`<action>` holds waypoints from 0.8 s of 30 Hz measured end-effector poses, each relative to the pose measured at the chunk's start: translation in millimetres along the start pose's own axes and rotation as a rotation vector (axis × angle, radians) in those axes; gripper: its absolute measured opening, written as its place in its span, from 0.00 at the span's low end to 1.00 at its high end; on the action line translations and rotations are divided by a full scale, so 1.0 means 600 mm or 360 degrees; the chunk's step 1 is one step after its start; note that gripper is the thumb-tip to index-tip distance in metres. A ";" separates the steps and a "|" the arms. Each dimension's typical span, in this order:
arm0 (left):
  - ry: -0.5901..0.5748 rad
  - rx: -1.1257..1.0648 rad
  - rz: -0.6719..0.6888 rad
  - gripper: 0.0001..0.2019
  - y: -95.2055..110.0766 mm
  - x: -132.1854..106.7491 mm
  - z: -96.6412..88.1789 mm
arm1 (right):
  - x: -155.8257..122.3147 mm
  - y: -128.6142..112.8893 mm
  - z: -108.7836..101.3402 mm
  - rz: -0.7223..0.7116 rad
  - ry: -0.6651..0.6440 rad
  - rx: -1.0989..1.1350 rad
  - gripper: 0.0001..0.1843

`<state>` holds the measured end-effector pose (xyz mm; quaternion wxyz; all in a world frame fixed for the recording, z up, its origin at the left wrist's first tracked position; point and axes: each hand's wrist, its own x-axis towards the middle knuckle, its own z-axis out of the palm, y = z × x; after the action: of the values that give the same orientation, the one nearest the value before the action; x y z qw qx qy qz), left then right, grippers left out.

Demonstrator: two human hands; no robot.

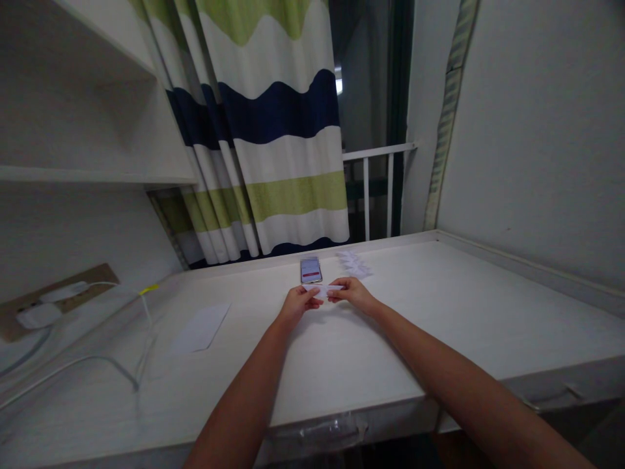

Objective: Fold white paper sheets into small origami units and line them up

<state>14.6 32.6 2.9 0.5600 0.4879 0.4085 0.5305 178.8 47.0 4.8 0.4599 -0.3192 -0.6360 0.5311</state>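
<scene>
Between my two hands is a small piece of folded white paper [322, 289], held just above the white desk [351, 365]. My left hand [299, 303] pinches its left end, thumb on top. At the right end, my right hand [355, 294] grips it between thumb and fingers. Right behind the paper lies a phone [311, 270] with its screen lit. A cluster of small folded white paper pieces [354, 264] sits beyond my right hand. The exact folds of the held paper are too small to make out.
A stack or sheet of white paper [202, 327] lies on the left of the desk. Farther left are a power strip [63, 296] with plugged-in chargers and white cables [141, 345]. A striped curtain [288, 130] hangs behind the desk; a shelf [97, 174] juts out at upper left.
</scene>
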 end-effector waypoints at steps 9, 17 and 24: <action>-0.0005 -0.0283 -0.0067 0.09 0.006 -0.001 0.005 | 0.002 -0.002 -0.003 0.0016 0.0009 0.0085 0.17; 0.0021 -0.0321 -0.0070 0.12 0.014 -0.001 0.004 | 0.005 0.002 -0.004 0.0050 -0.0060 0.0196 0.17; 0.0036 -0.0298 -0.0027 0.13 0.014 -0.001 0.003 | 0.003 -0.003 0.000 0.0094 -0.0080 0.0283 0.15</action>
<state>14.8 31.4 11.8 0.6031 0.4240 0.3675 0.5671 178.4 48.1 7.0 0.4545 -0.2822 -0.5880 0.6066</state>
